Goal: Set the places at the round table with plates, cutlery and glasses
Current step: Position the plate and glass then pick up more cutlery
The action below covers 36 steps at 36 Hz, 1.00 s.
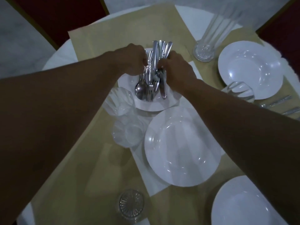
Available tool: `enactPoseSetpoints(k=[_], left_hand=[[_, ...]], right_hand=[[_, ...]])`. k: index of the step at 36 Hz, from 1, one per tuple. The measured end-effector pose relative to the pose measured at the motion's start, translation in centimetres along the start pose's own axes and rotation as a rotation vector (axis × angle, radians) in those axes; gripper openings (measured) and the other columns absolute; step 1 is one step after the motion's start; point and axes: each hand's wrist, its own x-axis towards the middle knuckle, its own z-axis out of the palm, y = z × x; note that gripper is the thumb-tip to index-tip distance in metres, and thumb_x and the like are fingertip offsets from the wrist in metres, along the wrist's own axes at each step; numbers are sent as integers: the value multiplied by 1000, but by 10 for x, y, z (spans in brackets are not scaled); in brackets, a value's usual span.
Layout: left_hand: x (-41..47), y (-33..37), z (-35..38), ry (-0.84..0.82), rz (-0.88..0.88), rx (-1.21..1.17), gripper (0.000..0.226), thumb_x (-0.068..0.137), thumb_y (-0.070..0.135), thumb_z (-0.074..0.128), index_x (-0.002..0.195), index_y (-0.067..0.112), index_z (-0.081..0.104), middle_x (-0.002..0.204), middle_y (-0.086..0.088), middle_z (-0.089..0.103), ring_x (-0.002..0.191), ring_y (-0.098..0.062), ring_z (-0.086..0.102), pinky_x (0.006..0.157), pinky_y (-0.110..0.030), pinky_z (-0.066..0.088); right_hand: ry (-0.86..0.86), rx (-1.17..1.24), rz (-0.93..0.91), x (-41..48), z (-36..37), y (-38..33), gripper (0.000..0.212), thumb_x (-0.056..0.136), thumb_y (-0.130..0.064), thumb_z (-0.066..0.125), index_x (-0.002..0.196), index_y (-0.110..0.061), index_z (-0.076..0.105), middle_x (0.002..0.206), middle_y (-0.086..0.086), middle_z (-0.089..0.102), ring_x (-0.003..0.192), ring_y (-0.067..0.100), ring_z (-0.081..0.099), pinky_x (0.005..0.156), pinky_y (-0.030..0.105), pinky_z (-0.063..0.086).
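Your L hand (133, 60) & R hand (177, 69) both grip the cutlery (150, 78), fingers curled, over a plate (162, 104), mid table (90, 159).

Centre frame: left hand (134, 61) and right hand (176, 69) both grip a cutlery bundle (151, 78), its ends on a white plate (155, 105). Just below, a larger plate (181, 148). Upper right: tall glass (204, 51), deep plate (250, 69) beside it.
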Motion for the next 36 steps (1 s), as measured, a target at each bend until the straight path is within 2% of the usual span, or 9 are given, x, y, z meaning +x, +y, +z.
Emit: enactPoseSetpoints(k=[3,10,13,17,21,24,27,32,36], left_hand=[[3,-3,0,6,7,-16,30,89,11,56,110,24,73,116,-6,68,104,-27,64,93,-37,53],[10,-10,2,27,16,-51,31,91,9,56,112,24,72,121,-7,66,107,-27,63,88,-31,49],[11,-12,2,36,20,-53,32,89,9,56,111,25,72,120,-6,67,106,-26,63,89,-30,49],[11,-13,2,44,24,-58,32,87,9,55,108,26,73,121,-7,67,106,-27,64,93,-36,52],[12,-13,5,47,20,-55,30,88,12,56,107,27,73,119,-6,67,105,-27,64,91,-34,52],[13,-13,7,40,21,-51,30,88,12,56,108,28,73,120,-6,67,106,-28,64,92,-35,52],[14,-13,7,53,22,-49,29,88,12,57,106,28,73,117,-5,68,104,-27,64,89,-32,51],[16,-12,6,56,23,-43,26,89,14,59,106,28,73,115,-5,68,102,-26,65,85,-30,50],[16,-10,6,44,23,-39,26,89,14,60,107,29,72,117,-6,66,102,-27,65,90,-36,53]], right_hand=[[-15,0,-17,6,0,4,23,100,-20,58,121,-19,66,124,14,52,119,34,51,86,42,51],[32,-27,-73,11,9,9,18,94,-19,57,106,-10,67,118,12,53,110,28,53,81,34,49],[73,-49,-131,11,12,14,16,91,-20,55,99,-11,65,113,9,56,101,26,58,82,41,51],[15,8,-103,8,13,17,24,92,-1,50,98,-12,71,118,16,59,106,34,56,84,38,46],[13,85,-79,7,15,20,23,92,2,53,97,-10,72,122,18,58,106,36,57,83,38,44],[30,68,-109,4,15,21,19,93,-1,55,102,-12,68,123,16,55,102,35,58,77,35,43],[87,50,-182,2,14,22,13,89,-6,69,101,-11,70,110,16,59,91,32,61,66,30,35],[125,50,-210,2,12,21,15,90,-11,71,104,-12,76,108,13,63,98,34,62,70,37,51],[153,45,-230,1,13,20,17,90,-12,71,106,-15,77,112,12,64,99,32,63,68,33,46]])
